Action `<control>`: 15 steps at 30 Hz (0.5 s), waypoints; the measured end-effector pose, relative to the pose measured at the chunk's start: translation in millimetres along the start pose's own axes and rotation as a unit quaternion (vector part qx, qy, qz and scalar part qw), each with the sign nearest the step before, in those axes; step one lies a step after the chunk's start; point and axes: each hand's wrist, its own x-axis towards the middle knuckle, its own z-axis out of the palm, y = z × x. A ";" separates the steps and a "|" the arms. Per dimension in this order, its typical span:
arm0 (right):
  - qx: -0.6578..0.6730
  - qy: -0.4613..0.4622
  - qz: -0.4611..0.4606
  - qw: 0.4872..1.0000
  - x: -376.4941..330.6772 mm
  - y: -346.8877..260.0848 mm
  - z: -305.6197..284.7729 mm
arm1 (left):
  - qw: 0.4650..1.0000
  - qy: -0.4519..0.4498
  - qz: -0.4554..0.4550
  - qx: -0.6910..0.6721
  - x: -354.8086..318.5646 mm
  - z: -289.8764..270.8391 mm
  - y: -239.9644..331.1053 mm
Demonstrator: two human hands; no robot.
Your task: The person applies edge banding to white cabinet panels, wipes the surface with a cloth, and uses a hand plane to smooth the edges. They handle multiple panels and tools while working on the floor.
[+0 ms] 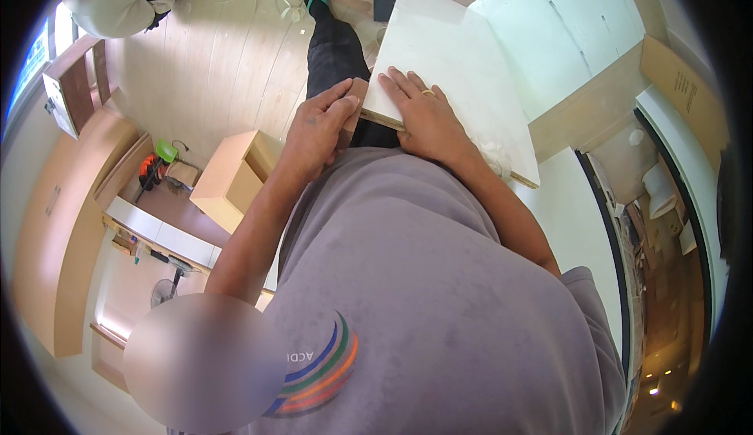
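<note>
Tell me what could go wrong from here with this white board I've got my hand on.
Your left hand grips a brown block right by the edge of the white board, so a slip might scrape your fingers. Your right hand lies flat on top rather than gripping, so the board could slide under a push. Should it drop, the green-strapped sandal would probably protect your foot poorly.

Pale capital letters (300, 356), partly blurred out, stand upside down to the camera beside curved blue, green and orange stripes (333, 368) on a grey shirt (439, 262); dark print (689, 90) on a brown board (676, 70), far right, is too small to read.
</note>
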 end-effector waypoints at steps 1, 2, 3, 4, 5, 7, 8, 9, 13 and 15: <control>0.004 -0.002 0.001 1.000 -0.2 -0.8 0.4 | 1.000 0.001 -0.010 0.005 -2.6 -0.3 0.6; 0.008 -0.005 0.003 1.000 -0.1 -1.5 0.9 | 1.000 0.002 -0.019 0.011 -4.5 -0.7 0.1; 0.010 -0.008 0.006 1.000 -0.7 -0.1 1.2 | 1.000 0.010 -0.011 0.002 -4.3 1.4 -4.2; 0.010 -0.009 0.003 1.000 -1.5 0.4 2.6 | 1.000 0.017 -0.002 -0.007 -3.2 3.2 -10.2; 0.011 -0.009 0.001 1.000 -2.1 0.1 4.6 | 1.000 0.024 0.006 -0.016 -1.0 4.4 -13.7; 0.015 -0.014 -0.001 1.000 -3.0 0.2 6.7 | 1.000 0.008 -0.025 -0.012 3.0 2.2 -10.7; 0.017 -0.017 0.000 1.000 -2.9 0.6 6.1 | 0.999 0.000 -0.040 -0.010 5.8 1.8 -9.7; 0.019 -0.020 0.001 1.000 -1.7 0.3 5.1 | 0.999 0.012 -0.015 -0.030 10.8 4.1 -14.3; 0.023 -0.025 0.008 0.999 0.9 -1.4 0.8 | 0.995 0.047 0.083 -0.020 31.5 9.0 -36.2; 0.019 -0.030 0.010 0.999 2.5 -2.0 -0.4 | 0.996 0.037 0.078 -0.015 43.2 9.0 -37.7</control>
